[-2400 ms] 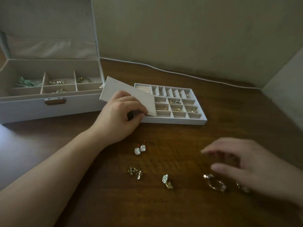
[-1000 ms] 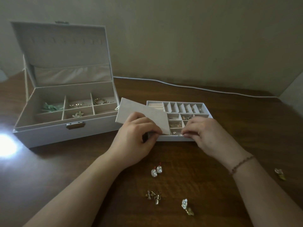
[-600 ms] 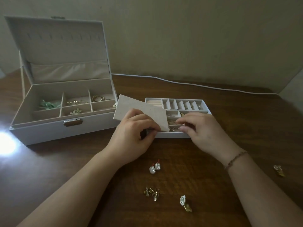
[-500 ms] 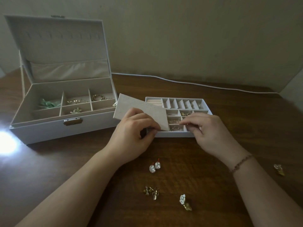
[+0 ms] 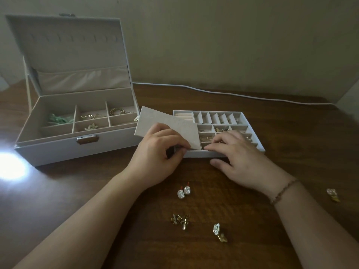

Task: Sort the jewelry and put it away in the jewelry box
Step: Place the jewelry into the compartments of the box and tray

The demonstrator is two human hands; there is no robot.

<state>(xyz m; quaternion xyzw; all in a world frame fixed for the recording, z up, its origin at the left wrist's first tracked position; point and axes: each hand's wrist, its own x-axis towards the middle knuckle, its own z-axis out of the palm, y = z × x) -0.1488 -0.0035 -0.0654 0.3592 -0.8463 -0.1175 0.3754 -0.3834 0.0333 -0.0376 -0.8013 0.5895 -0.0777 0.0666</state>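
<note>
The left hand (image 5: 158,152) pinched a flat, felt-like rectangular cover (image 5: 171,127); beside it, the right hand (image 5: 236,158), fingers loosely extended, rested on the gridded tray (image 5: 250,131)

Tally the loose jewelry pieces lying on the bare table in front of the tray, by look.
White pearl-like earrings with red tips: 2, side by side
Small gold cluster: 1 heap, pieces too tangled to separate
White flower pieces with gold: 2, one near, one far right
Total: 5 counting the cluster as one
</note>
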